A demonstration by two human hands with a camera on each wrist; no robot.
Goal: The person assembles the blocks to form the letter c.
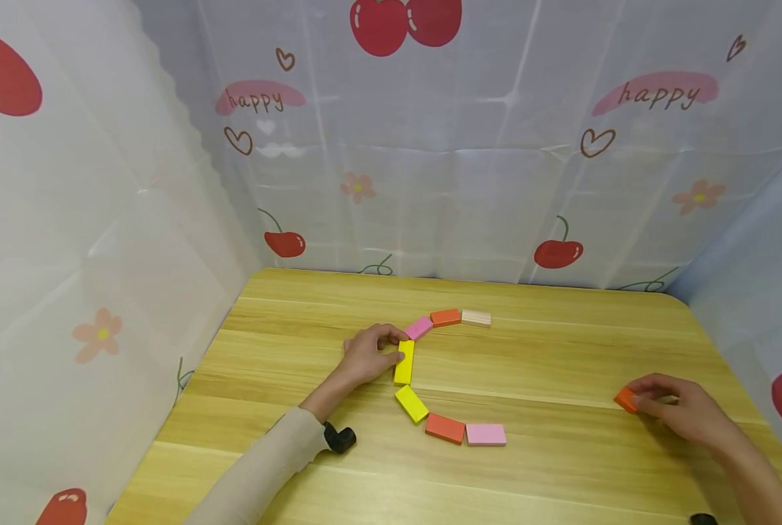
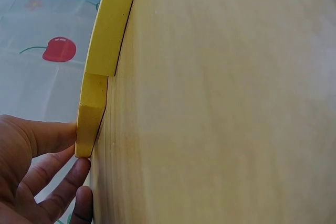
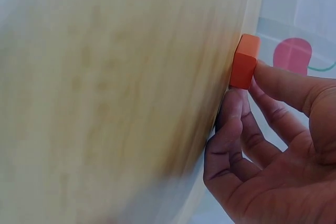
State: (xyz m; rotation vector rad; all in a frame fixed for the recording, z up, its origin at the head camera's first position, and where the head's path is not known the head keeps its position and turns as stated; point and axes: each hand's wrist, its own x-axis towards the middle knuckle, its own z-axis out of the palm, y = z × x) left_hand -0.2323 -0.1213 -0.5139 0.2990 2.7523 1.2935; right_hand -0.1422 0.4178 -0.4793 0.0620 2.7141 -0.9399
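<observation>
In the head view, small flat blocks lie end to end in a curve that opens to the right. My left hand (image 1: 368, 354) is at the curve's left side, thumb and index finger pinching the far end of a yellow block (image 1: 404, 364). The left wrist view shows the thumb against that block's side and a second yellow block (image 2: 111, 30) beyond it. At the table's right, my right hand (image 1: 683, 408) pinches an orange block (image 1: 625, 399) between thumb and fingers. The right wrist view shows this orange block (image 3: 245, 62) at the tabletop.
Beyond the left hand run a pink block (image 1: 420, 328), an orange block (image 1: 446, 318) and a bare wood block (image 1: 476, 319). Nearer lie a yellow block (image 1: 411, 405), a red-orange block (image 1: 445, 428) and a pink block (image 1: 486, 435). A cherry-print curtain (image 1: 430, 204) borders the wooden table (image 1: 548, 350).
</observation>
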